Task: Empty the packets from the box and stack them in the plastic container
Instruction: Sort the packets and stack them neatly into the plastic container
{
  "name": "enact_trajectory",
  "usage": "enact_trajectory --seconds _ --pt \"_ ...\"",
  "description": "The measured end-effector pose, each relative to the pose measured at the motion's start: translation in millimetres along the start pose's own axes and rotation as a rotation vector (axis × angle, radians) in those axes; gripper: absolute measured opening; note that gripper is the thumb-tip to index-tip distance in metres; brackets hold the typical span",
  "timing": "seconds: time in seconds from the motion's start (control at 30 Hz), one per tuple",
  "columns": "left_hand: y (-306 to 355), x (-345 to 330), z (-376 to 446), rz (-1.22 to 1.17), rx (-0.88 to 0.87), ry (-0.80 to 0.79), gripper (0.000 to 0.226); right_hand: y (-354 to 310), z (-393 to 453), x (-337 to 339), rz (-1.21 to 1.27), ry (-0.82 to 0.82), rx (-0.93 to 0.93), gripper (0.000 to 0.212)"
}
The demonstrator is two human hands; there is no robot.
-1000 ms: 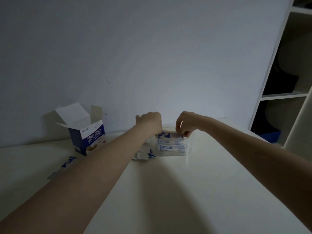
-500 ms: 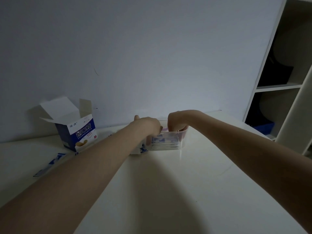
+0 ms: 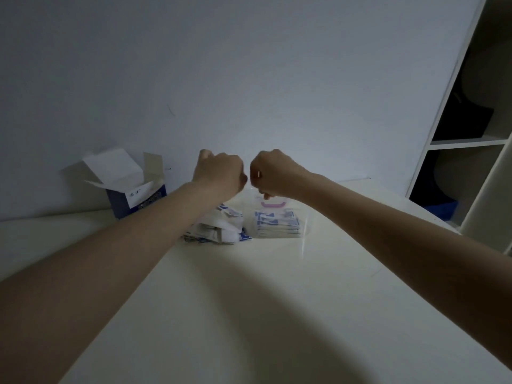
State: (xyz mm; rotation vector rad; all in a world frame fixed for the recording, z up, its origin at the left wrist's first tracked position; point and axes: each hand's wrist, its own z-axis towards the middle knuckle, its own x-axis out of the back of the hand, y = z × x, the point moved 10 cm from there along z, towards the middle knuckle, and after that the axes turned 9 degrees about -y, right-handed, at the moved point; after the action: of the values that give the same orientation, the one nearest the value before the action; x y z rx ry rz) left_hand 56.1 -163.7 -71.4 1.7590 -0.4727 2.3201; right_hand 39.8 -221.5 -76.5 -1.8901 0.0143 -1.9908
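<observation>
Cardboard box (image 3: 133, 189) stands at the far left of the pale worktop (image 3: 249, 314), against the wall (image 3: 249, 65), its white flaps open upward and its blue sides facing the camera. To its right, the left hand (image 3: 220, 173) is raised above the worktop with its fingers curled into a fist; whether anything lies inside that fist cannot be told. Below and behind the left forearm lies a loose heap of blue-and-white packets (image 3: 219, 227) on the worktop, just beside the clear plastic container (image 3: 279, 220). That container holds a neat stack of the same packets, and a pink strip shows at its far rim. Above it hovers the right hand (image 3: 273, 174), knuckles nearly touching those of the left hand, fingers curled downward; a small pale sliver shows at the thumb side, too small to identify. At the far right stands a white shelf unit (image 3: 468, 139) with dark shapes in its compartments.
</observation>
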Motion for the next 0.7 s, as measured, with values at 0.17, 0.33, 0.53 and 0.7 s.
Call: enact_trajectory --seconds 0.17,0.33,0.53,0.7 --pt "-62.2 -68.1 -37.1 -0.144 0.029 -0.351 0.032 -46.0 10.2 -75.6 -0.064 -0.154 0.092 0.020" --pt "-91.5 -117.0 -73.7 -0.179 0.004 -0.537 0.040 -58.2 13.0 -131.9 -0.172 -0.153 0.102 0.035" --pt "-114.3 -128.4 -91.1 -0.179 0.102 -0.547 0.055 -68.8 -13.8 -121.0 -0.226 -0.056 0.295 0.028" --pt "-120.2 -118.8 -91.4 -0.367 0.153 -0.427 0.042 -71.4 -25.4 -121.2 -0.217 -0.119 0.409 0.021"
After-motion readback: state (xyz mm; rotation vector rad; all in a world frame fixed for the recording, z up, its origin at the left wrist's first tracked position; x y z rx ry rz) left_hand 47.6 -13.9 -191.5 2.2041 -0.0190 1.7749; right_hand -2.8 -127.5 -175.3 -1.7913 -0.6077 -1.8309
